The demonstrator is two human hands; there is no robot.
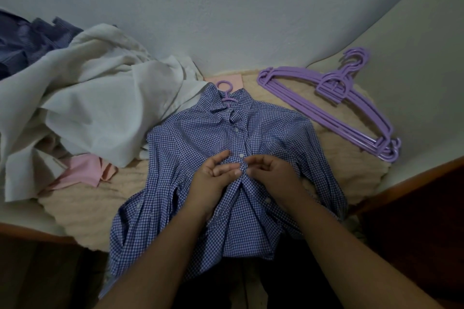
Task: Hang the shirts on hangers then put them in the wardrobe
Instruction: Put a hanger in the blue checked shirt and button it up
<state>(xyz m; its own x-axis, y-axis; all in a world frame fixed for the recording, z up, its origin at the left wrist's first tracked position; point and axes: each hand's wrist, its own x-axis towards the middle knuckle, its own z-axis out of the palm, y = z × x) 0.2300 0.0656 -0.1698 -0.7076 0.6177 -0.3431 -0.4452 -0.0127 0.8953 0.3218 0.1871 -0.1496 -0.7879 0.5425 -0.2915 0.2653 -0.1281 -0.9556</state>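
Both hands meet on the front of the blue checked shirt: the left hand and right hand each pinch the placket fabric at a white button. That shirt lies flat on a beige blanket, already on a purple hanger whose hook pokes from its collar. Right of the shirt lies a stack of purple hangers, left of it a white shirt and a pink garment.

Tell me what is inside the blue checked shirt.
A purple hanger: its hook and neck stick out of the collar of the blue checked shirt. Its shoulders and bar are covered by fabric, so they cannot be seen.
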